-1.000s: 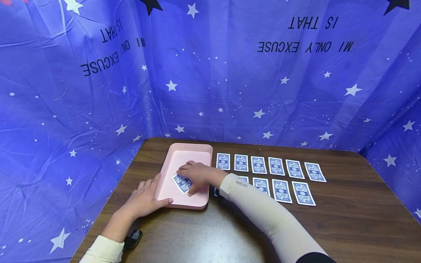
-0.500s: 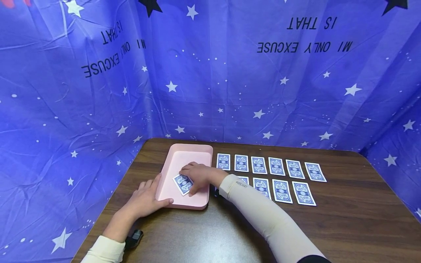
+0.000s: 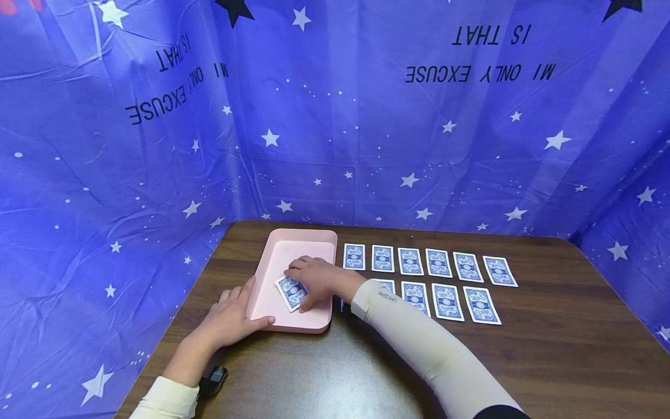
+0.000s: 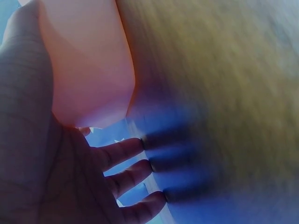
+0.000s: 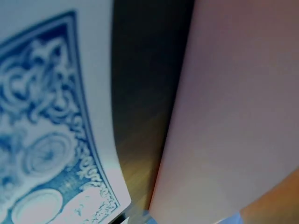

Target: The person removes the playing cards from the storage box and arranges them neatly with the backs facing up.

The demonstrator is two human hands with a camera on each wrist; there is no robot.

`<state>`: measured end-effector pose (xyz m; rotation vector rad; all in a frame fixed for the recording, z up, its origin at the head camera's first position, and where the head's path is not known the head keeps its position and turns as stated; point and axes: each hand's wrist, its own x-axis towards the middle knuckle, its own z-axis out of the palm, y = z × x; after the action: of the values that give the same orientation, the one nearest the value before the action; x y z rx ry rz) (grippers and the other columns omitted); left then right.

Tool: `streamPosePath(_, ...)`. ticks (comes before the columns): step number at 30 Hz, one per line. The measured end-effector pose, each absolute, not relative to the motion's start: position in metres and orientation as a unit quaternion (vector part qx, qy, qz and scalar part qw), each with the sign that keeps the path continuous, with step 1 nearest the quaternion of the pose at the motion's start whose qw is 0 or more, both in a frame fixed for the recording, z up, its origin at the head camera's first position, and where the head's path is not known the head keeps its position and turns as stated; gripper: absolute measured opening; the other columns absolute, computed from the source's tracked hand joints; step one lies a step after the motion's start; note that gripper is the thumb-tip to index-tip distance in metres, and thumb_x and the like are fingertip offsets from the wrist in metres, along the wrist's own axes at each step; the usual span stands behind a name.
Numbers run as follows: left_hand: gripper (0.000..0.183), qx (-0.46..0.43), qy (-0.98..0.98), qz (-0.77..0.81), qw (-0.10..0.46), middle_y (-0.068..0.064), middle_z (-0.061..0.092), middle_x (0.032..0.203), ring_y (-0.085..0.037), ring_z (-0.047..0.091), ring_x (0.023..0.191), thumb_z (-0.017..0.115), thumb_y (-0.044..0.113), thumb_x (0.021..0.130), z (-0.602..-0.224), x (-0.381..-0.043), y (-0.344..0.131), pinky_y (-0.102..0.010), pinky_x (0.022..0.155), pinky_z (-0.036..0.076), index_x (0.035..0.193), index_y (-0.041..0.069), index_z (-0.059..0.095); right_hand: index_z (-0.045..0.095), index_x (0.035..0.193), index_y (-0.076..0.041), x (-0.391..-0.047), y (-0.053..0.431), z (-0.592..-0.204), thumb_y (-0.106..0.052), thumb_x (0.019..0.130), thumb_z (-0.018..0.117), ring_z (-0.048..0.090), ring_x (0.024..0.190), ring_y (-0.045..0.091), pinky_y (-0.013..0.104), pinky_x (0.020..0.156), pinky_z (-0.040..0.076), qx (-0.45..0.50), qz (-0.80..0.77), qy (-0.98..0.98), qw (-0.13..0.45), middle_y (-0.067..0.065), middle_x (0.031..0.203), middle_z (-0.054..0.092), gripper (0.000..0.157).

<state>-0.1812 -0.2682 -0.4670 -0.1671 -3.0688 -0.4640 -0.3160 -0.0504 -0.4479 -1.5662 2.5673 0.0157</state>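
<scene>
A pink tray (image 3: 300,327) lies on the wooden table. Inside it, a blue-backed playing card (image 3: 289,293) lies at a slant, and my right hand (image 3: 316,282) holds it with the thumb near one end and the fingers near the other. The hand hides part of the card. My left hand (image 3: 227,317) rests against the tray's near left corner, thumb along the near wall and fingers along the left side. In the left wrist view, the fingertips of the left hand (image 4: 93,182) touch the table beside the tray wall (image 4: 88,70). The right hand is out of the right wrist view.
Two rows of face-down cards lie right of the tray, a back row (image 3: 410,262) and a front row (image 3: 447,302), partly under the right sleeve (image 3: 419,343). One card (image 5: 46,140) lies close beside the tray wall (image 5: 224,93). A blue starred cloth (image 3: 314,116) hangs behind the table.
The right hand and the playing card have shifted very slightly right within the tray. The left hand has stayed on the tray corner.
</scene>
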Motion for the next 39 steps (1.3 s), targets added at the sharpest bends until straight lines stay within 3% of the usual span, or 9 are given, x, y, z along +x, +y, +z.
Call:
streamPosePath(8,0.113,-0.058,-0.987,-0.149,0.021,-0.029,0.051,0.133,-0.048,0.046,0.12,0.064,0.073,0.079,-0.467,-0.181,-0.267,-0.066,0.087,0.042,0.153,-0.004,0.026,0.043,0.15,-0.013,-0.314,-0.036,-0.437,-0.055,0.071,0.084,0.034,0.139,0.021,0.036,0.115,0.025,-0.511,-0.033,0.858,0.049,0.003,0.148,0.044,0.099)
streamPosePath(17,0.112,-0.052,-0.987,-0.155,0.01,-0.029,0.049,0.135,-0.049,0.044,0.121,0.065,0.071,0.08,-0.464,-0.181,-0.266,-0.067,0.088,0.041,0.153,-0.004,0.025,0.046,0.147,-0.012,-0.31,-0.021,-0.425,-0.053,0.071,0.084,0.038,0.135,0.02,0.032,0.114,0.025,-0.517,-0.068,0.853,0.021,0.002,0.143,0.048,0.094)
streamPosePath(39,0.115,-0.045,-0.987,-0.157,0.003,-0.029,0.05,0.135,-0.048,0.045,0.12,0.064,0.074,0.078,-0.466,-0.181,-0.268,-0.065,0.089,0.04,0.153,-0.004,0.025,0.05,0.141,-0.008,-0.307,0.039,-0.414,-0.048,0.067,0.089,0.039,0.134,0.026,0.039,0.114,0.028,-0.489,-0.144,0.86,-0.004,0.005,0.138,0.051,0.093)
